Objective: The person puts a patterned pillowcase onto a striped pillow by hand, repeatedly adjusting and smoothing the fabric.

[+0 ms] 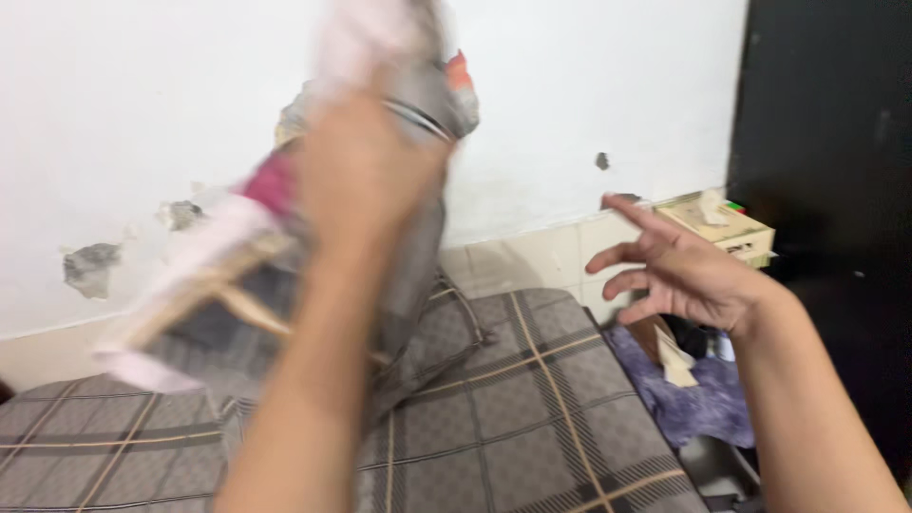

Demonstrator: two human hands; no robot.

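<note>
Your left hand [366, 176] grips the blurry cloth bundle [237, 266] (held up high) | your right hand [689, 275] has open fingers [632, 211] | checked bed [532, 399] below

The left hand [366, 176] is raised high, fingers closed in a grip; the right hand [684, 271] hovers lower right, fingers spread.

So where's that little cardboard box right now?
The cardboard box sits at the right of the head view, against the white wall, just behind the open right hand and above the purple cloth.
</note>
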